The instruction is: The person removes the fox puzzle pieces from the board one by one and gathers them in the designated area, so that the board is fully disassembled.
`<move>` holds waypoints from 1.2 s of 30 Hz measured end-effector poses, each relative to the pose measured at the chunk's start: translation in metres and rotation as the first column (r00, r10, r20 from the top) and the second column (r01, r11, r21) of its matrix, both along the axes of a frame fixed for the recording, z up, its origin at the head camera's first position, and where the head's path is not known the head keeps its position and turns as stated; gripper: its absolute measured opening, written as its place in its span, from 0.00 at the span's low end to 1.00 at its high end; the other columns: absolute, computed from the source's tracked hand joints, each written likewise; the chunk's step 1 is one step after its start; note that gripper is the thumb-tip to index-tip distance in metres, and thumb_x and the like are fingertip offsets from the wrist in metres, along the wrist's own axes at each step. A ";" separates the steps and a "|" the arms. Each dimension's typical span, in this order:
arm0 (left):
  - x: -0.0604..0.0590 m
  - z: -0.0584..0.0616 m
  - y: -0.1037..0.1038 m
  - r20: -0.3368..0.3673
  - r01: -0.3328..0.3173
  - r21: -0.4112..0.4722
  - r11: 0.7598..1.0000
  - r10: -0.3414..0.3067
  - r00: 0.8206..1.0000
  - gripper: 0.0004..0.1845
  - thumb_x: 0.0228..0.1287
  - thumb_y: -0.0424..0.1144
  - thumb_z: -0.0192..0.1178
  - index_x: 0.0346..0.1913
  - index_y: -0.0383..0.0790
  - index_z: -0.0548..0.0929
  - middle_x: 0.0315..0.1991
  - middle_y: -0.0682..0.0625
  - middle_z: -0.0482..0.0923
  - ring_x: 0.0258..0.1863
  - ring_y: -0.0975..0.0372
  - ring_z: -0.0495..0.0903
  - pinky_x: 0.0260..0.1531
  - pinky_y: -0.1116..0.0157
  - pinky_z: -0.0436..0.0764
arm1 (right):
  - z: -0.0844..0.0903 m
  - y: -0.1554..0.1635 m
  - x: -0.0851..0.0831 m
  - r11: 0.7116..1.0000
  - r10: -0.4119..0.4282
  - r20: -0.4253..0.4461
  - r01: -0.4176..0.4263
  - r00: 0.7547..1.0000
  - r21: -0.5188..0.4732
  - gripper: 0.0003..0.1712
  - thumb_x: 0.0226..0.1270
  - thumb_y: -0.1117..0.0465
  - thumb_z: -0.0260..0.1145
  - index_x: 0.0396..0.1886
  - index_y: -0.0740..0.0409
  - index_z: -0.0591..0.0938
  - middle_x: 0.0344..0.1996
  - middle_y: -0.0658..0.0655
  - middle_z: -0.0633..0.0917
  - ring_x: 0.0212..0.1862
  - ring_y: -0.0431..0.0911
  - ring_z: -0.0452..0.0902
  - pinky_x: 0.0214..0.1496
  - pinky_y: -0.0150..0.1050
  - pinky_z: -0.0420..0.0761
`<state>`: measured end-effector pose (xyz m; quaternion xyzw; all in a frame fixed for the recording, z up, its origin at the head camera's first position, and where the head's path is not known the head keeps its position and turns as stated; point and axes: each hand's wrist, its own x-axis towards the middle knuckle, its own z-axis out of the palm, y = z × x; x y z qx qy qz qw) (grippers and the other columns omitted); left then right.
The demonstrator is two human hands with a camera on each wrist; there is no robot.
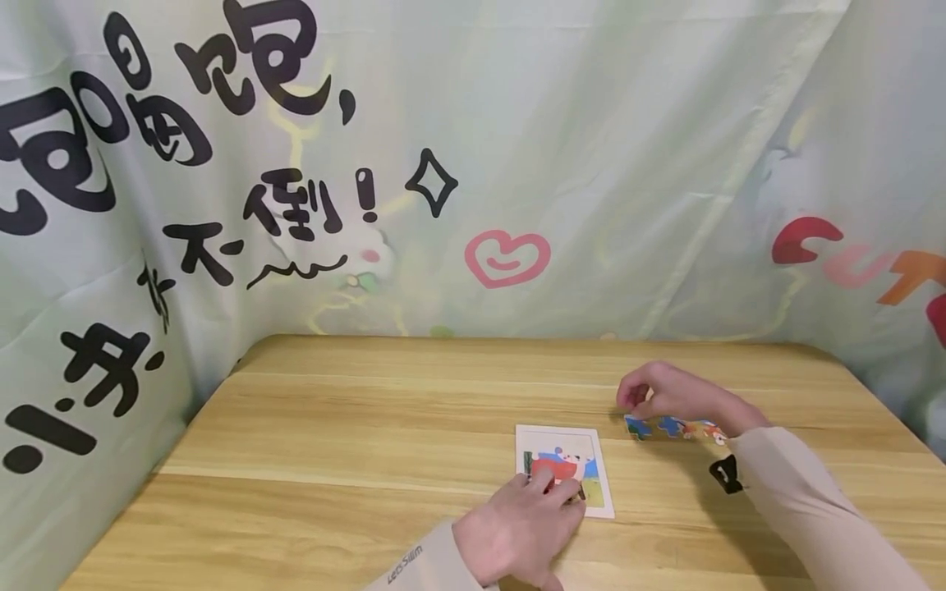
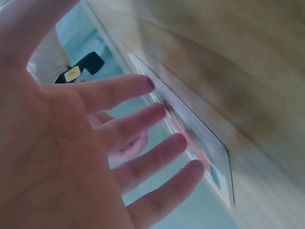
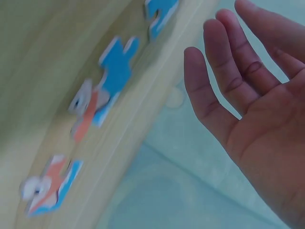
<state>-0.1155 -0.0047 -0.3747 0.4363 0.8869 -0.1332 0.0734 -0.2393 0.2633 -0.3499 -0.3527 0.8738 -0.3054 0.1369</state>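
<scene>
Under the relaxed left hand (image 1: 521, 525), the picture board (image 1: 557, 441) is partly hidden; the right hand (image 1: 676, 395) hangs loose.

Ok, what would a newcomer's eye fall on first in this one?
Probably the bold black lettering across the left of the backdrop cloth, with a pink smiling heart to its right. Next, on the wooden table, the picture card under the left hand and the colourful puzzle pieces by the right hand.
</scene>
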 end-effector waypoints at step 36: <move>0.010 -0.008 -0.010 -0.146 -0.036 -0.092 0.995 0.022 0.989 0.42 0.66 0.75 0.49 0.73 0.51 0.72 0.74 0.58 0.60 0.67 0.64 0.61 0.52 0.75 0.75 | -0.022 -0.104 0.009 0.994 0.104 -0.009 -0.103 0.995 0.043 0.13 0.56 0.77 0.72 0.42 0.65 0.86 0.32 0.47 0.80 0.33 0.37 0.73 0.38 0.33 0.80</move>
